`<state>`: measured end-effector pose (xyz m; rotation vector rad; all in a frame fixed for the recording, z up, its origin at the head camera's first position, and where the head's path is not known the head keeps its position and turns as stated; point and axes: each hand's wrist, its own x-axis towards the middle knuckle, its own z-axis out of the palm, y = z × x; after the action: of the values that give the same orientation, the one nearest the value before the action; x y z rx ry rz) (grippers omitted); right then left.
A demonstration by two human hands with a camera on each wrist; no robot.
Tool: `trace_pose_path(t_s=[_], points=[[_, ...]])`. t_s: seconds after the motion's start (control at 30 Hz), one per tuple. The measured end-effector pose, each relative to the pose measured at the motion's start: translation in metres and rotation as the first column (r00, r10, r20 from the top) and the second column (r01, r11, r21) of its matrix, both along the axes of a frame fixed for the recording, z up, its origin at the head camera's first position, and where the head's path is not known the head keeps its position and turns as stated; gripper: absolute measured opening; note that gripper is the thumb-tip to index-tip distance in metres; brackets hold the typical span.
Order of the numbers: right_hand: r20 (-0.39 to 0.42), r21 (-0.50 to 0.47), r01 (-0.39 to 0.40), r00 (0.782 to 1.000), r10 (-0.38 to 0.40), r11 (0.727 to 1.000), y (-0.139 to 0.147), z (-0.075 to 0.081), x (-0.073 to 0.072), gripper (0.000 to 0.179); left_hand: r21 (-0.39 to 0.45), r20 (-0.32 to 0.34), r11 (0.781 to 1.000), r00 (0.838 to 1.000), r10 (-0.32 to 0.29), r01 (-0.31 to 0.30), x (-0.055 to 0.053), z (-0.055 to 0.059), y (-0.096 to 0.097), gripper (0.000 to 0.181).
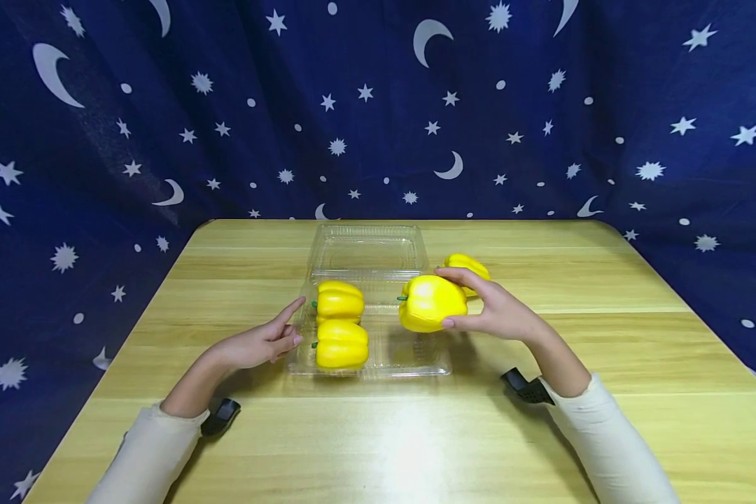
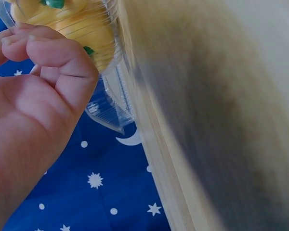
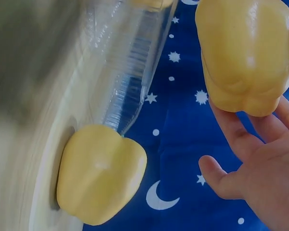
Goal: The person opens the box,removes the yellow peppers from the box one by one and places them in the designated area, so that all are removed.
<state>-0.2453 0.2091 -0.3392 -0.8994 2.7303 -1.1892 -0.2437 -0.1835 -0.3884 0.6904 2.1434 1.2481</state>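
Note:
My right hand [image 1: 500, 308] holds a yellow bell pepper [image 1: 431, 304] with a green stem above the right half of a clear plastic clamshell container [image 1: 409, 360]. In the right wrist view, fingers reach under the bell pepper's [image 3: 248, 57] lower end. Two more yellow bell peppers, one farther back [image 1: 340, 302] and one nearer [image 1: 341, 346], lie in the container's left half, stems to the left. At the container's left edge, my left hand [image 1: 255, 344] has its index finger extended along the rim; other fingers bend loosely in the left wrist view, holding nothing.
Another yellow bell pepper [image 1: 467, 264] lies on the wooden table [image 1: 573, 280] right of the container, partly hidden by my right hand. The container's raised lid [image 1: 368, 252] lies folded back behind it. A dark blue curtain [image 1: 378, 126] with moons and stars hangs behind.

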Motion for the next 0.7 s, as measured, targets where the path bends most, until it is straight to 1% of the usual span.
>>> trace_pose_path(t_s=[0.23,0.7], points=[[-0.022,0.018,0.029,0.999,-0.029,0.999,0.007,0.005,0.000,0.068,0.000,0.002,1.000,1.000,0.001,-0.001,0.000,0.000,0.001,0.069],[0.014,-0.027,0.060,0.998,-0.060,0.998,0.020,0.007,-0.007,0.067,-0.005,0.001,1.000,1.000,0.005,-0.005,0.001,0.000,0.001,0.069]])
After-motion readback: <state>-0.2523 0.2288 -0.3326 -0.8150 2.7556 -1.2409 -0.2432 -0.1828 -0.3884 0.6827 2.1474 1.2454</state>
